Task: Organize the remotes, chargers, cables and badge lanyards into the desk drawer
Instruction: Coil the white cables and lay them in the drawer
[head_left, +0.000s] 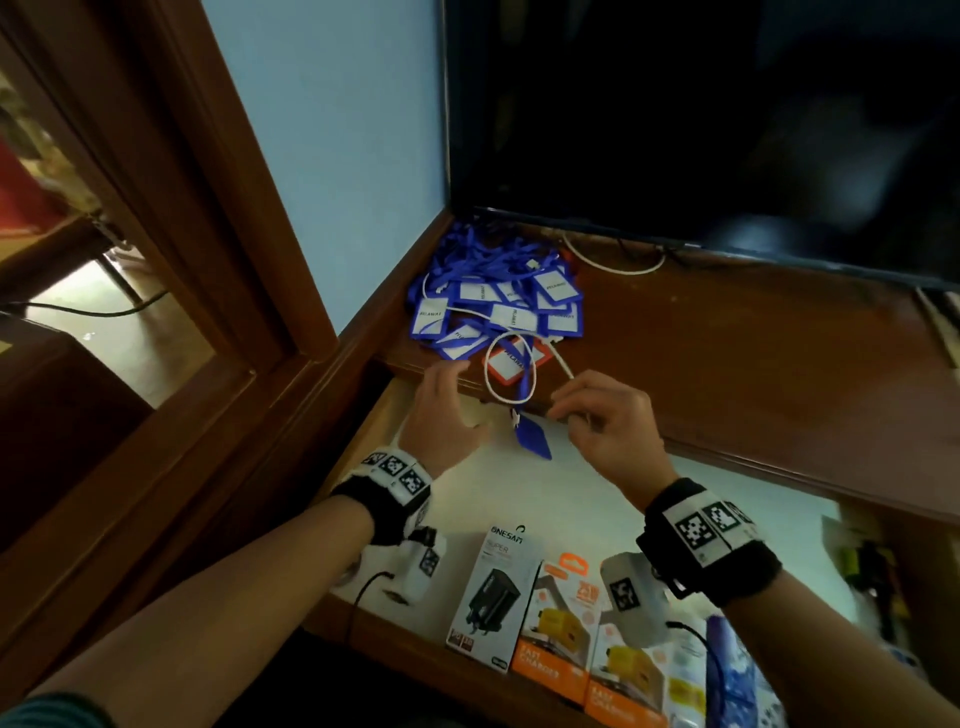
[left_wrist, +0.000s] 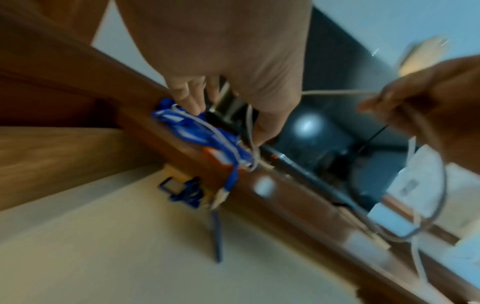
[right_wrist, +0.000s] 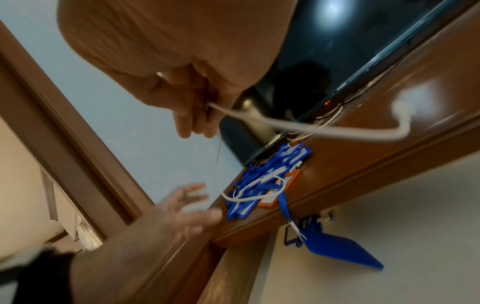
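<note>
**My hands untangling a white cable at the open drawer**

My right hand pinches a white cable between thumb and curled fingers, just above the front edge of the wooden desk. The cable loops from my fingers back onto the desktop, crossing a pile of blue badge lanyards heaped in the desk's left back corner, with one orange badge holder at the pile's near edge. My left hand hovers beside the loop, fingers loosely spread and holding nothing. One blue lanyard strap hangs over the desk edge, and its blue badge holder dangles into the open drawer below. At the drawer's near edge, boxed chargers lie side by side: one black and white, two orange. A dark television screen stands behind the pile.
</note>
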